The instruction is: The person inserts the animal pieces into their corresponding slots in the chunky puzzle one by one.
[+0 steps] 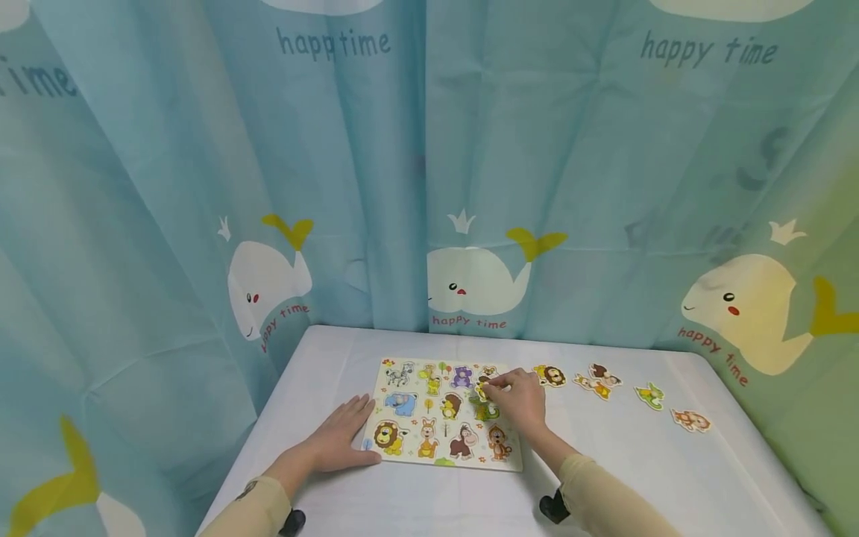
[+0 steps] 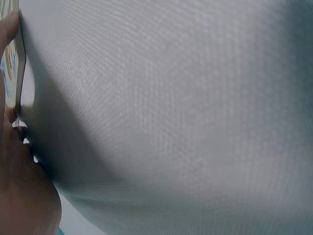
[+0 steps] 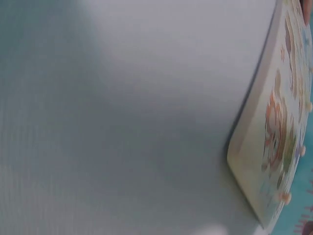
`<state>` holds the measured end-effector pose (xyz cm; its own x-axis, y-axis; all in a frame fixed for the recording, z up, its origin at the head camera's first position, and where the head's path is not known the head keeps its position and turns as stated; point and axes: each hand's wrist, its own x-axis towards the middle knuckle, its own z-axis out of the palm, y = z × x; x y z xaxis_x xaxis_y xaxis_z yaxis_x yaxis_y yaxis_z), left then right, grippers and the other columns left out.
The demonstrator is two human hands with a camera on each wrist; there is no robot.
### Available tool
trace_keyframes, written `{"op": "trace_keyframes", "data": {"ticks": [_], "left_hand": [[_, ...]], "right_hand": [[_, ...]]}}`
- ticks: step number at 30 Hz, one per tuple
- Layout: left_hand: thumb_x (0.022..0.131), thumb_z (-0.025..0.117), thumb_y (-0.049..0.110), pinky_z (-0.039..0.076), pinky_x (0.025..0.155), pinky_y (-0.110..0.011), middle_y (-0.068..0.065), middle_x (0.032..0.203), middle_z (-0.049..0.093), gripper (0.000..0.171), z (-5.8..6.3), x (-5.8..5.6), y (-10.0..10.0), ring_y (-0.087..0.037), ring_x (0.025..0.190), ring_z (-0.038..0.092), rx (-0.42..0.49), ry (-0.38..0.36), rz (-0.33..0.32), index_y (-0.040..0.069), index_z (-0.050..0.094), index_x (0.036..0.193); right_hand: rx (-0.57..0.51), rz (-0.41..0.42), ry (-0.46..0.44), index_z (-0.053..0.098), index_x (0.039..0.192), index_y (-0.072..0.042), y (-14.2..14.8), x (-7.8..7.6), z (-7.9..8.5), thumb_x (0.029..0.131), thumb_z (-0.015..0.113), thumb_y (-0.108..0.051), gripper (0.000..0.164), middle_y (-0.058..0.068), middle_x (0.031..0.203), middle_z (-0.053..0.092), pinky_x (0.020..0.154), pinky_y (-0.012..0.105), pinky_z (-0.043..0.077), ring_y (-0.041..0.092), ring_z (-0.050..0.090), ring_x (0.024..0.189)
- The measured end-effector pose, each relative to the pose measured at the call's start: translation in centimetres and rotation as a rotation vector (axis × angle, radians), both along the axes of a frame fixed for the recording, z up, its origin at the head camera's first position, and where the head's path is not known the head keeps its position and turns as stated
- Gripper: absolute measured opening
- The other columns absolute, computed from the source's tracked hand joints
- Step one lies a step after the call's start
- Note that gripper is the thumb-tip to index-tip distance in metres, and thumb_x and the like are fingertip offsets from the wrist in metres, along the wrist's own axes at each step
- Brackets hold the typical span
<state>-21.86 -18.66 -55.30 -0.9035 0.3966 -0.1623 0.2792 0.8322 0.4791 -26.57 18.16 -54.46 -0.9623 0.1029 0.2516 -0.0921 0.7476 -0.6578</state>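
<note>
A white animal puzzle board lies on the table, with zebra, elephant, lion and other animal pictures in rows. My left hand rests at its left edge, fingers fairly straight and thumb by the near corner. The board's edge also shows at the far left of the left wrist view. Over the upper right of the board, my right hand pinches a small yellow-and-dark puzzle piece; its animal is too small and covered to tell. In the right wrist view, a wooden knob stands up from the board.
Right of the board lie a lion piece, a kangaroo piece touching a brown ape piece, a green crocodile piece and a monkey piece. A blue curtain hangs behind the white table.
</note>
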Motion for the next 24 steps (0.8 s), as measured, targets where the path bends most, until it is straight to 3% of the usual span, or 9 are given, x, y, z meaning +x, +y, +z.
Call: {"op": "trace_keyframes", "data": {"ticks": [8,14,24], "left_hand": [[0.08,0.073,0.068,0.019,0.125,-0.055,-0.013,0.168,0.025,0.111,-0.4,0.3,-0.1,-0.035,0.155,0.017,0.014,-0.008,0.005,0.006,0.03,0.161],[0.08,0.073,0.067,0.02,0.123,-0.058,-0.016,0.167,0.026,0.111,-0.9,0.9,-0.3,-0.038,0.154,0.019,0.027,-0.001,0.0,0.003,0.032,0.16],[0.08,0.074,0.067,0.02,0.123,-0.058,-0.017,0.167,0.026,0.11,-0.4,0.1,0.0,-0.038,0.154,0.019,0.03,0.021,-0.007,0.003,0.032,0.16]], "right_hand": [[-0.011,0.035,-0.062,0.081,0.081,-0.022,-2.0,0.9,-0.4,0.085,0.083,-0.034,0.013,-0.006,0.094,0.064,0.086,0.045,0.04,0.021,0.05,0.097],[0.006,0.081,-0.025,0.081,0.08,-0.024,-3.1,1.4,-1.0,0.084,0.084,-0.034,0.011,-0.01,0.089,0.063,0.081,0.043,0.041,0.017,0.05,0.091],[0.09,0.11,0.051,0.078,0.073,-0.026,-4.3,1.2,-0.7,0.08,0.086,-0.032,0.013,-0.014,0.079,0.058,0.072,0.037,0.039,0.013,0.047,0.082]]}}
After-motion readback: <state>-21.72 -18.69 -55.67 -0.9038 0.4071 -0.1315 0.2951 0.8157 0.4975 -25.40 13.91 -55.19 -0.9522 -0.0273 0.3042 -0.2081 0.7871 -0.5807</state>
